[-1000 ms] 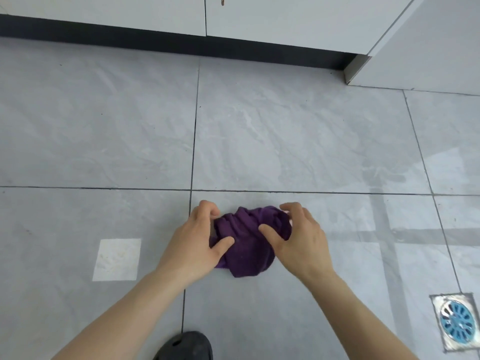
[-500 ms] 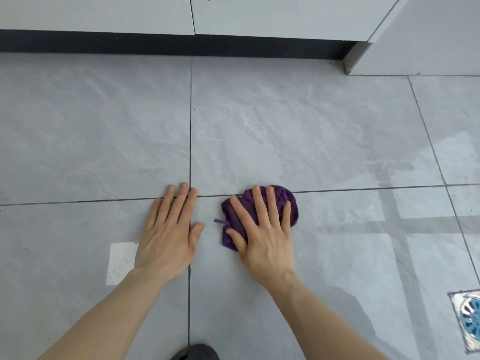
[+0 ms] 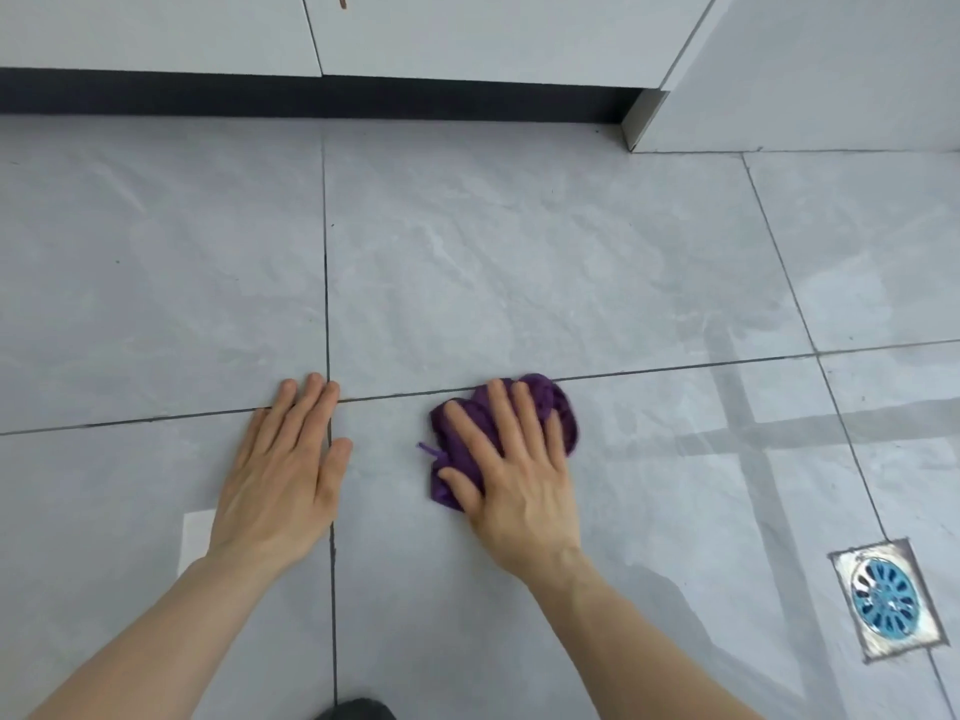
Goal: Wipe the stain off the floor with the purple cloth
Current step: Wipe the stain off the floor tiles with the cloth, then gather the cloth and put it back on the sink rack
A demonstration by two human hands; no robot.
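Observation:
The purple cloth lies bunched on the grey floor tiles, just below a grout line. My right hand presses flat on top of it, fingers spread, thumb at the cloth's near left edge. A short thread sticks out at the cloth's left. My left hand rests flat on the bare floor to the left, apart from the cloth, holding nothing. No stain shows around the cloth; the tile under it is hidden.
White cabinet doors over a dark kickboard run along the far edge. A wall corner juts out at the far right. A blue floor drain sits near right. A pale square patch shows by my left wrist, and a dark shoe tip below.
A second ago both hands were bunching the cloth. My left hand let go and went flat on the floor; my right hand now presses the cloth, shifted slightly to the right.

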